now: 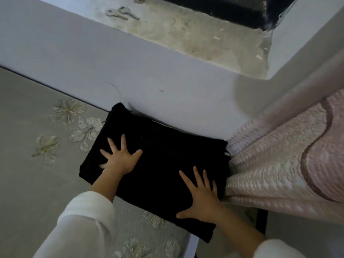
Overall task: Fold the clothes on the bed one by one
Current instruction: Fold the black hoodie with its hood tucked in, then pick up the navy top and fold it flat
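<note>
As hands (pixel 119 159) (pixel 202 200) press garment (pixel 162 155), wall (pixel 149 81) seemingly touching

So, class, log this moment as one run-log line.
step: press; item: folded black garment; left hand: flat on it; right hand: flat on it; surface: bed

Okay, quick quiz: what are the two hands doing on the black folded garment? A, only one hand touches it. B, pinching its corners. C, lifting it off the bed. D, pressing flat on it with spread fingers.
D: the left hand and right hand both lie flat with fingers spread on the black folded garment.
</note>
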Available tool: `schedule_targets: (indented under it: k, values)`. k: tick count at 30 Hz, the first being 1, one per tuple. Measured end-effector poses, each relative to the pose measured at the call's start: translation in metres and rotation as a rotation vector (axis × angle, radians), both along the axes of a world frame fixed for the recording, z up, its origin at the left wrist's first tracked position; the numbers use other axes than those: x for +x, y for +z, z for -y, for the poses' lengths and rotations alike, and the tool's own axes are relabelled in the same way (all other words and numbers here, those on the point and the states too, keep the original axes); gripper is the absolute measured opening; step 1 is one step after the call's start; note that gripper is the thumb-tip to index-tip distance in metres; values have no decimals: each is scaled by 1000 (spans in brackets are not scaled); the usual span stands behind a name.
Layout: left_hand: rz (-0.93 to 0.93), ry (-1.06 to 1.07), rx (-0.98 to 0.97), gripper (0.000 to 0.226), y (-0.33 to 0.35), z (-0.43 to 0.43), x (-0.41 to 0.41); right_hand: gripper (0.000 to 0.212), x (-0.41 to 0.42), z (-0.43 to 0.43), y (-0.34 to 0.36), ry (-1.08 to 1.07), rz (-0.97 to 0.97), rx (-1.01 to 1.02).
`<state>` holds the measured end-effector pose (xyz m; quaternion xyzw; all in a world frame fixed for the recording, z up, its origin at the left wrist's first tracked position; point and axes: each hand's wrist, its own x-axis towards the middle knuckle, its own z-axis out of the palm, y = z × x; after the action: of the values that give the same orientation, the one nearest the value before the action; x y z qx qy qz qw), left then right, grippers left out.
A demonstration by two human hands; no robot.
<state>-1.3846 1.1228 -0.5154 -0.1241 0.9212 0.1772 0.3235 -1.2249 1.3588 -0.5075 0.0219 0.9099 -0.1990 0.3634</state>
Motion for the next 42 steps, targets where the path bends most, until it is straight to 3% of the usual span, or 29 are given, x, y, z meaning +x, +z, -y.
schedule_targets:
  k: [2, 5, 7, 11, 13, 16, 19, 23, 30, 36, 42]
  values:
    - [-114, -19, -61, 101, 5, -8, -10, 118, -7, -1, 2, -60, -88, -56]
    - [-412, -330, -121, 119, 9, -23, -29, 107, -28, -6, 5, -249, -336, -37]
    - [-383, -465, -123, 121, 6, -29, -43, 109, -45, -14, 4, -344, -338, 14]
    - [-55, -294, 31, 112, -13, -23, -63, 118, -67, -26, -13, -329, -87, 27]
    - [-19, -269, 104, 104, -17, -18, -70, 119, -73, -29, -19, -340, -36, -15]
    - [-82, -208, 158, 85, -13, -19, -66, 113, -71, -24, -20, -371, -100, -15]
    - [-215, -266, 67, 71, -13, -20, -27, 103, -45, -6, -17, -324, -309, -54]
    - [-375, -231, -16, 62, -13, -4, 47, 110, 5, 18, -19, -90, -178, -127]
    - [-335, -107, -31, 59, 3, 9, 101, 117, 3, 24, -10, 14, -127, 12]
    - [-334, 105, 103, 58, 21, 29, 176, 83, 10, 65, 26, 102, -443, -11]
    - [-278, 373, 96, 58, 27, 110, 289, 73, 69, 172, 39, 374, -399, -21]
